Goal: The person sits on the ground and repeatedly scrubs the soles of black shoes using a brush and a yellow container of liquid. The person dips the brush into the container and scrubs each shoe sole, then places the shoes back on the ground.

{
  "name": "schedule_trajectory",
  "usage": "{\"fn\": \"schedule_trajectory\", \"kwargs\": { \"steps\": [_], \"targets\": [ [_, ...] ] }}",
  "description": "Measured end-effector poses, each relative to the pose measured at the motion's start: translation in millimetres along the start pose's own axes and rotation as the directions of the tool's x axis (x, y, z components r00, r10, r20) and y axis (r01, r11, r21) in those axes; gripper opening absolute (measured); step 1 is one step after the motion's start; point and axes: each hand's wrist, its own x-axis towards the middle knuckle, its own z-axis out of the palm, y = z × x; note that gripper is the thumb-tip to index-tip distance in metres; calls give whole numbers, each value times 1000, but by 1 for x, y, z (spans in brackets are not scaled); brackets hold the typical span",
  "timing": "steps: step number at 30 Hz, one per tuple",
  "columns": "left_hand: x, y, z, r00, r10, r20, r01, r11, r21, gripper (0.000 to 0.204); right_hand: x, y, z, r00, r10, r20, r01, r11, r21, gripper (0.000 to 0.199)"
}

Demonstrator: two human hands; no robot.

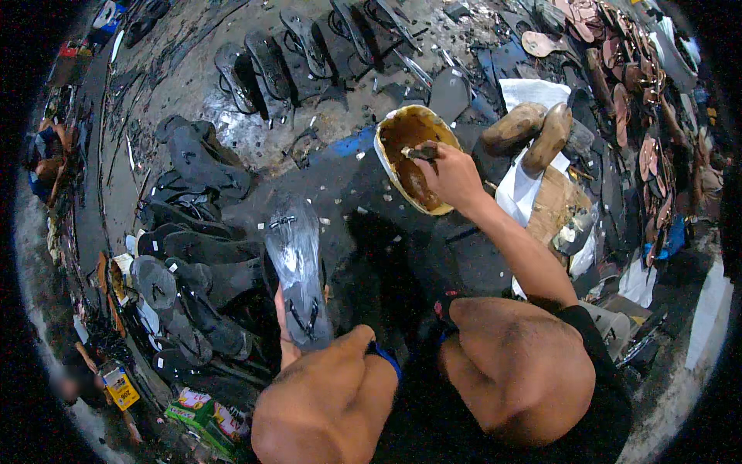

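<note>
My right hand (446,174) is closed on a short brush (422,152), reaching into a yellowish tub (380,158) with brown, glue-like stuff coating its inside. The brush's working end is small and partly lost against the brown. In front of my left knee, my left hand (287,346) supports a dark flip-flop sole (295,255) from beneath. Its upper face shines as if wet, and dark strap pieces show at both ends. Most of the left fingers are hidden behind the sole and the knee.
Dark flip-flops (305,44) stand in a row at the far side. More soles (202,158) are piled on the left. Right of the tub lie wooden shoe lasts (514,127) and a tan block (558,207). Brown sandals (653,158) crowd the far right; a green box (202,417) lies near left.
</note>
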Motion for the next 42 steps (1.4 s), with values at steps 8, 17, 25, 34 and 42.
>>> {"fn": "schedule_trajectory", "kwargs": {
  "steps": [8,17,25,34,42],
  "targets": [
    [-15,16,-1,996,72,50,-73,997,17,55,-77,3,-115,821,163,547,-29,969,-245,39],
    [65,44,73,952,304,-40,-294,941,166,45,0,-56,-133,862,154,483,-476,-82,875,33],
    [109,50,118,931,365,33,-365,917,164,49,32,-112,-97,898,80,432,-436,45,899,32],
    [103,40,144,879,291,378,-222,951,-214,42,37,-136,-68,920,-387,-67,323,650,688,22],
    [106,78,130,836,541,94,-541,840,-25,35,-16,-157,-60,626,-769,-127,666,442,601,39]
  ]
}}
